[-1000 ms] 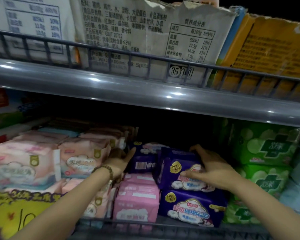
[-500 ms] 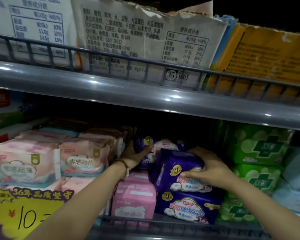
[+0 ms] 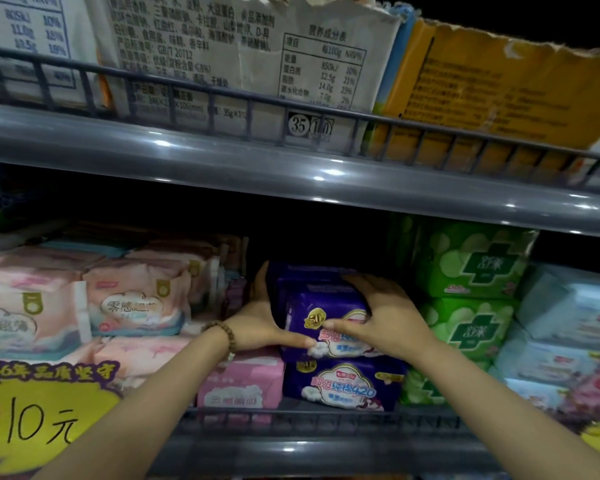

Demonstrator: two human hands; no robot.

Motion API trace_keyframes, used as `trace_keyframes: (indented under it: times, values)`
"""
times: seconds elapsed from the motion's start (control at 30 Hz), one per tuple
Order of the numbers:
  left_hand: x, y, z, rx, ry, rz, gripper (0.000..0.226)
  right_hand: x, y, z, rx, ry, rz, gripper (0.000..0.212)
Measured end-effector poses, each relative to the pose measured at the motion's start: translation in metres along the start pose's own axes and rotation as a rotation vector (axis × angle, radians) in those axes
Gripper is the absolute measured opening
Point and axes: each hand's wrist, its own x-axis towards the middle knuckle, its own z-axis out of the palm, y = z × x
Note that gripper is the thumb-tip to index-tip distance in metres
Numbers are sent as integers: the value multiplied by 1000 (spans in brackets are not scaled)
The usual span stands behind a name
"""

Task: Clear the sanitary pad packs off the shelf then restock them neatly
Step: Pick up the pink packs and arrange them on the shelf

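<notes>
Retail shelving in dim light. Upper shelf (image 3: 291, 174): glossy grey front lip with small bright glints, topped by a dark wire guard rail (image 3: 222, 91). Behind the rail stand a worn white carton (image 3: 243, 46) printed with a nutrition table and a yellow carton (image 3: 499, 84) with a torn top edge. Lower left: a yellow price sign (image 3: 32, 420). The recess beneath the upper shelf is dark

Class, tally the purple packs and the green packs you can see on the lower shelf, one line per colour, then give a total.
Purple packs: 3
Green packs: 3
Total: 6
</notes>
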Motion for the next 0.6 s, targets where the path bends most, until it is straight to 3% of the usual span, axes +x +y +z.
trace_keyframes:
  times: [0.13, 0.23, 0.47, 0.6]
  values:
    - [15, -3, -5, -44, -53, -27, 150, -35, 11, 6, 210, 259, -44, 73]
    - [25, 2, -6, -55, -120, -18, 146, -70, 27, 18, 362, 388, 38, 65]
    - [26, 8, 8, -9, -101, -15, 134, -109, 39, 43, 350, 495, 113, 63]
    - [8, 5, 16, 42, -53, -32, 131, -115, 41, 55, 539, 395, 287, 44]
